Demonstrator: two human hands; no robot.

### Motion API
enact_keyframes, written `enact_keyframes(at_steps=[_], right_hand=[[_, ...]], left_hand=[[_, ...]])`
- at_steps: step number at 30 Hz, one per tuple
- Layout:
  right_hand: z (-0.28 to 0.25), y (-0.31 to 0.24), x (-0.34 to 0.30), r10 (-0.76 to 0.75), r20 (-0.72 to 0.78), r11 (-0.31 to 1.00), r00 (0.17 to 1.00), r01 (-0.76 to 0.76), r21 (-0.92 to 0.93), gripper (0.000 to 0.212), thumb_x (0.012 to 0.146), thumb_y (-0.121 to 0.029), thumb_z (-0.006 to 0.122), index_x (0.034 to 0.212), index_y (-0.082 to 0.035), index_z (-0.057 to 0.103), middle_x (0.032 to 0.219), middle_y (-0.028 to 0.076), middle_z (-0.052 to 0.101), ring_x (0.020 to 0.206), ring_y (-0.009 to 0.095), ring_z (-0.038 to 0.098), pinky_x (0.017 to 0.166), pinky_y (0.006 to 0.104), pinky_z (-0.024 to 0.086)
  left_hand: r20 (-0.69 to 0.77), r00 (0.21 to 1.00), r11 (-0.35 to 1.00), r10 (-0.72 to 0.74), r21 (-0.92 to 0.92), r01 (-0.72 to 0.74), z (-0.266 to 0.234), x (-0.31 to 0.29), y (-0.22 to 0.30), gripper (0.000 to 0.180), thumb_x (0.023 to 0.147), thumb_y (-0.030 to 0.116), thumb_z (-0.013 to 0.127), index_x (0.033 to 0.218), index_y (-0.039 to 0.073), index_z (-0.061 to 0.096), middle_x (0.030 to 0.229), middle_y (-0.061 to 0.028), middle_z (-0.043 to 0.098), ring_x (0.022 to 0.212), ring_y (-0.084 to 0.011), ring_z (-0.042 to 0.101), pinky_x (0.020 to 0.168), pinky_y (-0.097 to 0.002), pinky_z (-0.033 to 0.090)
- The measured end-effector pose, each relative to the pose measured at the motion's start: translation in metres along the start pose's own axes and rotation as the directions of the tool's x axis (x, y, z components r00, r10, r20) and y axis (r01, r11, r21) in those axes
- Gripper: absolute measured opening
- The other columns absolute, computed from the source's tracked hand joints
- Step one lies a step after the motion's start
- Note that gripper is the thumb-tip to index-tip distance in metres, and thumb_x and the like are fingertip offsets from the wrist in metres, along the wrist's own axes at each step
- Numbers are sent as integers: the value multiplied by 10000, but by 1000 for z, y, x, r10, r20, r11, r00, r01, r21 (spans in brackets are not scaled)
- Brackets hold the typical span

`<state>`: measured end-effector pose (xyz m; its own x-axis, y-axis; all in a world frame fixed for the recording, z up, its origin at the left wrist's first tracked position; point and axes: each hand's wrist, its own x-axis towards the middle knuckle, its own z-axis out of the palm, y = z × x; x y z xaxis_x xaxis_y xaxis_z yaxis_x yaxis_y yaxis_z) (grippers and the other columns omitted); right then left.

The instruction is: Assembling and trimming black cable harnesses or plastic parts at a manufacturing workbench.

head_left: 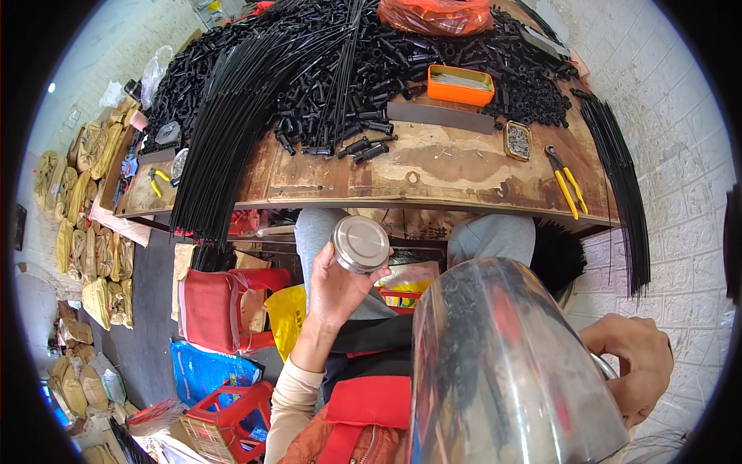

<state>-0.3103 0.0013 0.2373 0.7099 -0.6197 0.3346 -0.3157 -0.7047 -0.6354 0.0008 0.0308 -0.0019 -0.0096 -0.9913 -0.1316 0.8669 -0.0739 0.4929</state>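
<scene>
A round, brushed-metal lid (361, 243) is gripped in my left hand (340, 284), its flat top facing up, in front of the table edge. My right hand (635, 362) is closed round the handle (604, 366) of a large shiny steel mug (510, 371). The mug looms close at the lower right and its inside is hidden. Behind it, my lap and part of the red-orange apron (363, 417) are partly covered.
On the wooden table (332, 182) lie heaps of black plastic tubes (325, 100), bundles of long black rods (232, 131), an orange box (461, 85), a small tin of metal bits (517, 141) and yellow-handled pliers (566, 182). A red stool (210, 309) stands left; brown packages (85, 224) line the wall.
</scene>
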Motion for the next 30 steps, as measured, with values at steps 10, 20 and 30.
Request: enact_keyframes(at_steps=[10,20,30], right_hand=[[1,-6,4,-62,-101,997,993,58,-42,271,735,-298,765,733,-53,649,727,142,649,524,188,596,453,254,439],[7,-14,6,-46,-211,978,976,0,-210,235,671,-211,788,748,-65,622,676,107,634,501,170,565,440,259,395],[-5,25,6,-133,150,933,980,73,352,319,869,-346,702,763,-55,627,783,177,638,587,226,644,487,281,504]], left_hand=[[-9,1000,999,-24,-27,23,-1,3,-1,550,924,481,541,1333,114,511,1298,-126,581,1180,-338,559,932,-461,486],[3,1000,999,29,33,-29,3,-2,1,546,926,479,543,1327,109,510,1293,-129,580,1173,-331,562,927,-460,490],[39,999,997,-28,-74,31,-7,2,-1,581,924,481,547,1355,97,484,1305,-149,567,1180,-342,558,921,-467,498]])
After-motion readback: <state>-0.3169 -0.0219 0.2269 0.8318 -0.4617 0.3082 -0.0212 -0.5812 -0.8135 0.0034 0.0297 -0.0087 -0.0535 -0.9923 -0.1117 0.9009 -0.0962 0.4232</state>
